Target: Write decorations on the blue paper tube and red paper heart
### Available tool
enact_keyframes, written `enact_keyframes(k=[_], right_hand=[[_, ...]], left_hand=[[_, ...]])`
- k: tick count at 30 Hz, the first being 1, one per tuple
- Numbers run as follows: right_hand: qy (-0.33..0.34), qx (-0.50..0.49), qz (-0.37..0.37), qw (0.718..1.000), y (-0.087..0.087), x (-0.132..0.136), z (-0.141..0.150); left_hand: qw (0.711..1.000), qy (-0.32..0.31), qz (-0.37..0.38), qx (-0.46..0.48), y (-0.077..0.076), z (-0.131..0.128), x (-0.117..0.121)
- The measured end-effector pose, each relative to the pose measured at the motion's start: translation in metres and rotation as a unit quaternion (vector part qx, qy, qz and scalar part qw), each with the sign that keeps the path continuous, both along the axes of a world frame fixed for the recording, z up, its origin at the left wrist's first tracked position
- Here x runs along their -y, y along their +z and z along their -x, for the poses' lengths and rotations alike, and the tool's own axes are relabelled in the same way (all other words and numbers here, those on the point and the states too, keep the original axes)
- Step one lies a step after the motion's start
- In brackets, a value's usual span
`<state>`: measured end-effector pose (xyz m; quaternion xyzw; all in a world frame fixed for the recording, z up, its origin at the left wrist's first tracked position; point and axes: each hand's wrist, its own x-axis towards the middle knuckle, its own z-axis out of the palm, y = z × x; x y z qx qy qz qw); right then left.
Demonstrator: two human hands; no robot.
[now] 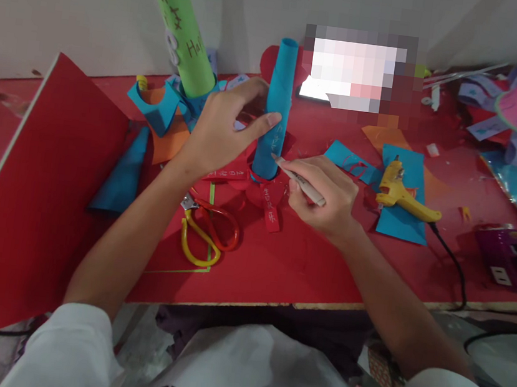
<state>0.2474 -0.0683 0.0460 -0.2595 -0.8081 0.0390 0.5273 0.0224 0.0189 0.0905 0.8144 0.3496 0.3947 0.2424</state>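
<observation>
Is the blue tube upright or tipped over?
Upright: the blue tube stands with its opening at the top and lower end among red strips, the left hand holding it.

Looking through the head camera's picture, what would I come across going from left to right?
Large flat red board, tall light-green paper tube, red-and-yellow-handled metal scissors, slim blue paper tube, right hand holding a pale marker, yellow plastic glue gun, purple box-shaped device.

Well in front of the blue tube (279,89), bare tabletop (297,264) leaves a passage. Scissors (223,232) obstruct the tube's front left, a green roll (188,53) its back left; to its right, the right hand (327,192), then a yellow glue gun (402,195) with trailing cord (456,268), bar the way.
</observation>
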Motion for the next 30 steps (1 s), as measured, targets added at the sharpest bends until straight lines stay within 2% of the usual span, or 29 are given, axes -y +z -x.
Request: enact_keyframes(k=[23, 27, 30], right_hand=[[-0.023, -0.003, -0.002, 1.0, -0.0059, -0.0012, -0.0005], [0.003, 0.006, 0.018, 1.0, -0.0084, -0.0018, -0.0003], [0.022, 0.01, 0.019, 1.0, -0.0075, -0.0013, 0.0001]], left_hand=[[1.0, -0.006, -0.018, 0.007, -0.0007, 0.0005, -0.0011], [1.0, 0.004, -0.007, -0.005, -0.0016, 0.0, -0.0029], [1.0, 0.008, -0.02, 0.021, -0.0023, -0.0008, -0.0045]])
